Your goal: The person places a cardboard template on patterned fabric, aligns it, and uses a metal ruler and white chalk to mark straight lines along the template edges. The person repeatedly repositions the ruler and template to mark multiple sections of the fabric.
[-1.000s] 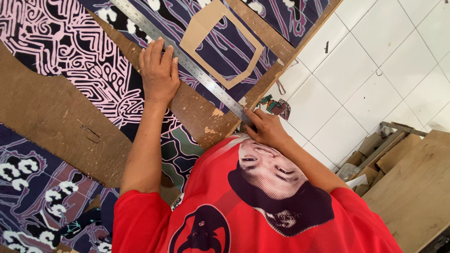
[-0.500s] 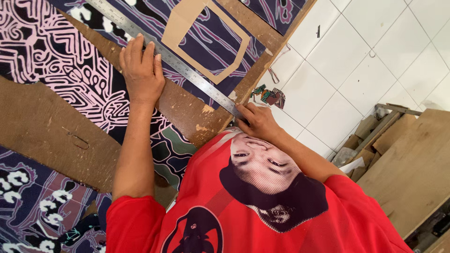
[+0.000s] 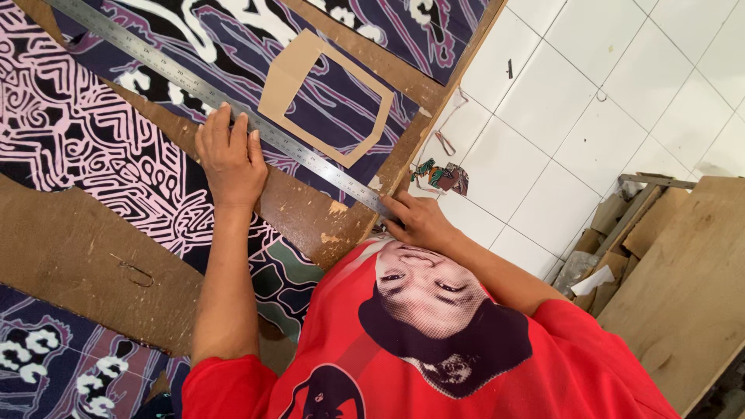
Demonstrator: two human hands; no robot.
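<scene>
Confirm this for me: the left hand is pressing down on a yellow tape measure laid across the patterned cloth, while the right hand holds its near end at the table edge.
Not quite. The head view shows a metal ruler, not a yellow tape measure. The left hand presses it onto the patterned cloth, and the right hand holds its near end at the table edge.

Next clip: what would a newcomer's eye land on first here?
Probably the long steel ruler lying slantwise across the patterned dark fabric on the brown board. The left hand presses flat on it mid-length and the right hand grips its near end at the board's edge. Just beyond the ruler a tan cardboard frame template lies on the fabric, and a small cloth scrap sits on the white tiled floor.
</scene>
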